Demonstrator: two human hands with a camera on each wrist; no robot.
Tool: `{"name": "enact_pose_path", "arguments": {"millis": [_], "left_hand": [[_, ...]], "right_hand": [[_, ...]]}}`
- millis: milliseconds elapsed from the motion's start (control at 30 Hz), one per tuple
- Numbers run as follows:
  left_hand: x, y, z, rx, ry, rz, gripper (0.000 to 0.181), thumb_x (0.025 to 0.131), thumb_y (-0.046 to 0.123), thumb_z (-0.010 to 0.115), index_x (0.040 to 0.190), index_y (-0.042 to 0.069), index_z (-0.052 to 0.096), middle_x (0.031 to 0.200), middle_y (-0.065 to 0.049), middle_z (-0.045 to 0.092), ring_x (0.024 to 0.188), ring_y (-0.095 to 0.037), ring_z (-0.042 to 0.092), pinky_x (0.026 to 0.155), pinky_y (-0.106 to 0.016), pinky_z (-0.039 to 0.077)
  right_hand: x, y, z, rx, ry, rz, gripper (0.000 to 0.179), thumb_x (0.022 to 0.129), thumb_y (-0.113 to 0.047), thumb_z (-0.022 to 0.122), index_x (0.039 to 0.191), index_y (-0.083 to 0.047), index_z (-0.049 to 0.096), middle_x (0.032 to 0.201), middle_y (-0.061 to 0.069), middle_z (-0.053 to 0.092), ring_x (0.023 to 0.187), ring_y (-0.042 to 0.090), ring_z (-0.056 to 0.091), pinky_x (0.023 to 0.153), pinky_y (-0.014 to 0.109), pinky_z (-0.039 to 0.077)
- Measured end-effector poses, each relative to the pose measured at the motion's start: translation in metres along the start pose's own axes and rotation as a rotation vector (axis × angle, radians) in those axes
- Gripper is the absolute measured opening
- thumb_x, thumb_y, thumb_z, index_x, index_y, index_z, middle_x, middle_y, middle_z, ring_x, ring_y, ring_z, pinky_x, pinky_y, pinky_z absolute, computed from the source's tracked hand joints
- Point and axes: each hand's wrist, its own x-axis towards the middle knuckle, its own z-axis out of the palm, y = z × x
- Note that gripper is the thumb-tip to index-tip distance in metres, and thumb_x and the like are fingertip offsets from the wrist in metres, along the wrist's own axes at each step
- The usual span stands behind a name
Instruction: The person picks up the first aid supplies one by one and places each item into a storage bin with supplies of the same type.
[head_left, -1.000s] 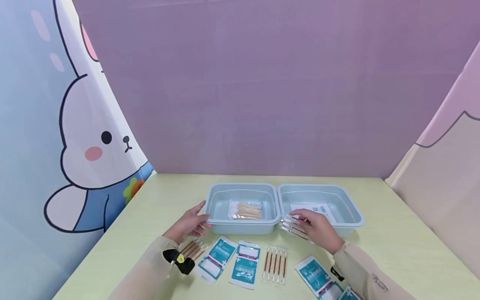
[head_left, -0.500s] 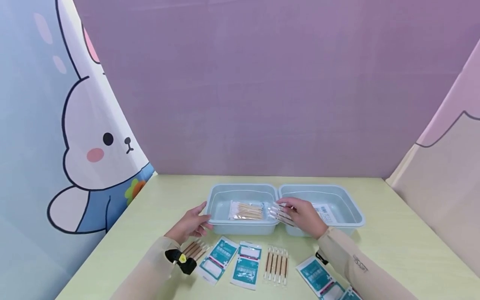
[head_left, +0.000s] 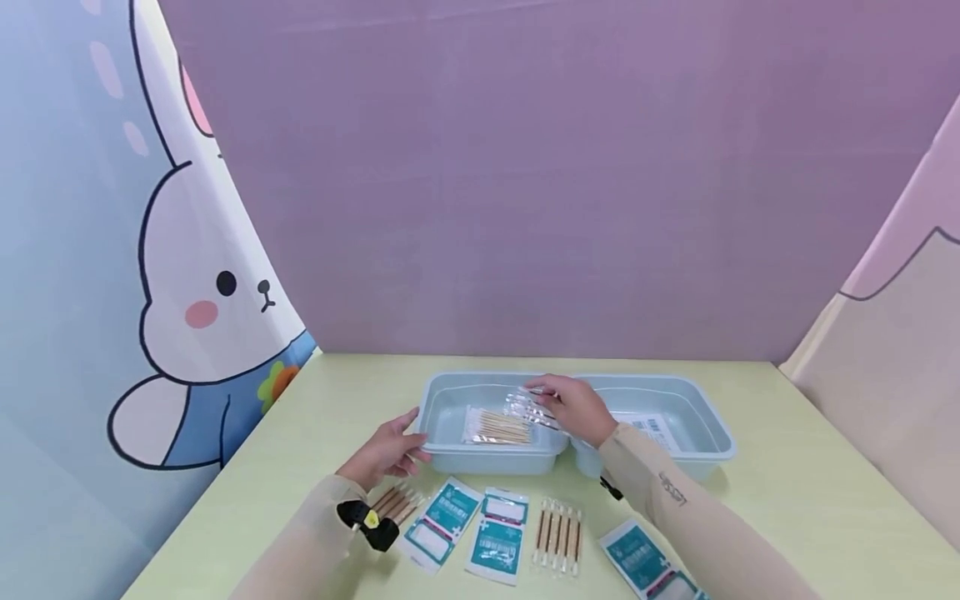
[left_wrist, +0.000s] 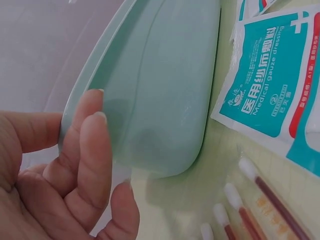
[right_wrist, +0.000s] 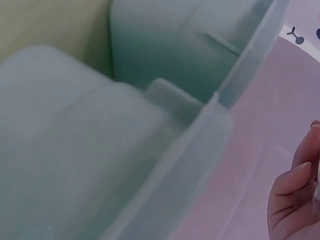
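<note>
My right hand (head_left: 577, 408) pinches a clear pack of brown-stick cotton swabs (head_left: 528, 408) above the right part of the left pale-blue plastic bin (head_left: 480, 461). Inside that bin lies a bag of wooden-stick cotton swabs (head_left: 501, 427). At the bin's left front corner, my left hand (head_left: 386, 450) holds the rim, its fingers curled under it in the left wrist view. The right wrist view catches only part of my right hand (right_wrist: 292, 205) at its edge; the pack there is mostly cut off.
A second pale-blue bin (head_left: 701, 410) adjoins on the right, with a white labelled packet (head_left: 654, 427) inside. In front lie teal gauze dressing packets (head_left: 442, 521), another pack of brown-stick swabs (head_left: 558, 533), and one more swab pack (head_left: 393, 504) near my left wrist.
My right hand has carried the swab pack leftward and up, from the front between the bins to over the left bin. My left hand has stayed at the bin's corner.
</note>
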Motion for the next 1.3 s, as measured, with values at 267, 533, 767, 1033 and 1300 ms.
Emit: {"name": "enact_pose_path", "arguments": {"millis": [267, 533, 767, 1033, 1300], "left_hand": [[0.002, 0.001, 0.000, 0.006, -0.004, 0.003, 0.062, 0.099, 0.015, 0.050, 0.153, 0.009, 0.020, 0.068, -0.004, 0.067, 0.049, -0.015, 0.054, 0.055, -0.029, 0.039], [-0.001, 0.001, -0.001, 0.002, 0.007, -0.001, 0.061, 0.100, 0.015, 0.050, 0.153, 0.010, 0.021, 0.069, -0.004, 0.067, 0.049, -0.015, 0.053, 0.054, -0.028, 0.040], [0.000, 0.001, 0.001, 0.001, -0.003, 0.005, 0.060, 0.100, 0.016, 0.050, 0.153, 0.011, 0.022, 0.068, -0.004, 0.066, 0.047, -0.015, 0.052, 0.053, -0.029, 0.040], [0.001, 0.002, 0.004, 0.001, 0.000, 0.011, 0.061, 0.100, 0.017, 0.051, 0.153, 0.011, 0.022, 0.068, -0.004, 0.066, 0.047, -0.016, 0.052, 0.053, -0.030, 0.041], [0.001, 0.000, 0.006, -0.025, -0.003, -0.003, 0.062, 0.099, 0.016, 0.051, 0.153, 0.011, 0.021, 0.069, -0.005, 0.066, 0.048, -0.014, 0.052, 0.054, -0.028, 0.041]], "right_hand": [[0.021, -0.002, 0.008, 0.048, -0.054, 0.067, 0.024, 0.093, -0.001, 0.059, 0.114, -0.007, 0.068, 0.104, 0.008, 0.069, 0.083, 0.017, 0.064, 0.069, 0.033, 0.049], [0.035, -0.005, 0.019, 0.075, -0.110, 0.104, 0.025, 0.093, 0.000, 0.059, 0.115, -0.005, 0.068, 0.104, 0.011, 0.069, 0.087, 0.021, 0.065, 0.069, 0.032, 0.049], [0.042, -0.007, 0.025, 0.047, -0.192, 0.115, 0.024, 0.093, -0.001, 0.059, 0.115, -0.009, 0.067, 0.099, 0.006, 0.068, 0.083, 0.017, 0.063, 0.071, 0.033, 0.050], [0.052, -0.009, 0.021, 0.061, -0.238, 0.121, 0.025, 0.093, 0.000, 0.058, 0.117, -0.006, 0.066, 0.092, 0.009, 0.067, 0.082, 0.027, 0.063, 0.069, 0.033, 0.048], [0.060, -0.008, 0.027, 0.055, -0.234, 0.145, 0.024, 0.092, 0.000, 0.059, 0.115, -0.006, 0.067, 0.100, 0.008, 0.068, 0.089, 0.024, 0.064, 0.077, 0.035, 0.050]]}}
